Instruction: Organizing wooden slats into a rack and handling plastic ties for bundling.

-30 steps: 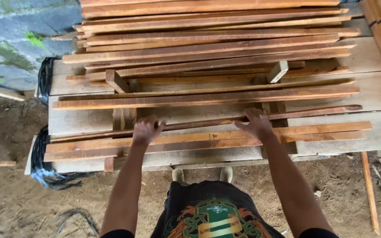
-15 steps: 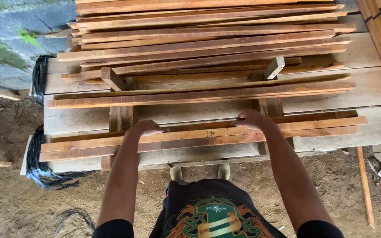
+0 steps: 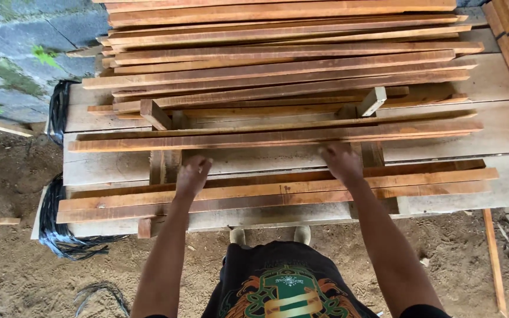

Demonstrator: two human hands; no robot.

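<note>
Both hands have gone forward since a moment ago, off the nearest strips and up toward the next bundle back. The left hand (image 3: 192, 175) now rests over the back edge of the near bundle of slats (image 3: 266, 191), knuckles up and fingers curled down; whether it actually grips anything I cannot tell from here. The right hand (image 3: 341, 162) lies a little further forward, its fingertips reaching the front edge of the middle bundle of slats (image 3: 266, 136), fingers bent, not clearly closed on any one strip.

The near bundle, a few long reddish-brown strips lying side by side, runs left to right across the front of the pale wide planks (image 3: 502, 126) that form the bed beneath. The middle bundle lies parallel to it, just behind the hands, propped on short wooden blocks: one block (image 3: 154, 113) on the left, another block (image 3: 372, 101) on the right, tilted.

Behind that rises a big stack of slats (image 3: 284, 53), layered and slightly fanned out. At the left end black strapping (image 3: 60, 218) hangs from under the planks onto the dirt floor (image 3: 13, 271). A stone block wall (image 3: 25, 41) shows at the upper left. The person's dark printed shirt (image 3: 284, 288) fills the bottom edge.
</note>
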